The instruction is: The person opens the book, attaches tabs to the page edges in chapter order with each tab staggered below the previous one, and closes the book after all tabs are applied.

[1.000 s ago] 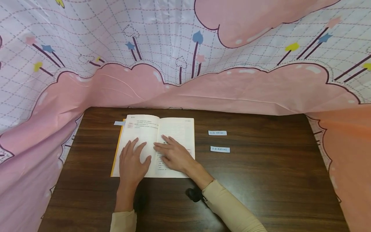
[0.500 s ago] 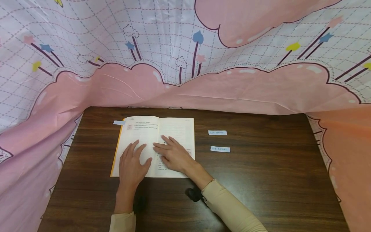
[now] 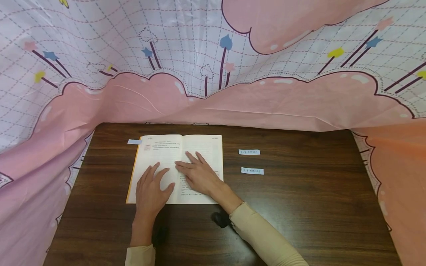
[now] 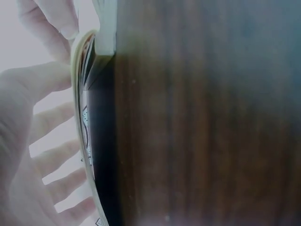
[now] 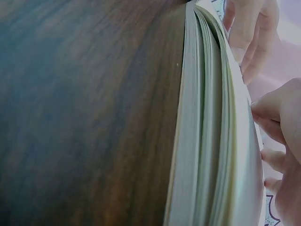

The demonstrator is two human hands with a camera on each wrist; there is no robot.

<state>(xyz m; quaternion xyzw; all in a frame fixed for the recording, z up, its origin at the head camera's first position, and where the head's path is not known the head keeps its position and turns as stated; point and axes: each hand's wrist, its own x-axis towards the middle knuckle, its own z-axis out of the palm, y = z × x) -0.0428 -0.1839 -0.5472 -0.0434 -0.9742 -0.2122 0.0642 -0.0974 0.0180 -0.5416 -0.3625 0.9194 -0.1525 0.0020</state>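
An open book with printed pages and a yellow cover edge lies on the dark wooden table. My left hand rests on the left page, fingers spread. On the right page lies my right hand, its fingers stretched toward the spine. A pale blue paper strip sticks out past the book's upper left edge. In the left wrist view the left hand shows with its fingertips at the page's surface. The right wrist view has the right hand touching the top page above the thick page block.
Two pale blue paper strips with handwriting, an upper strip and a lower strip, lie right of the book on the table. A patterned pink and white cloth hangs along the back and sides.
The left page now lies flatter, its top edge lower than before. Both hands stay on the pages with only slight shifts, the right fingers spreading a little more.
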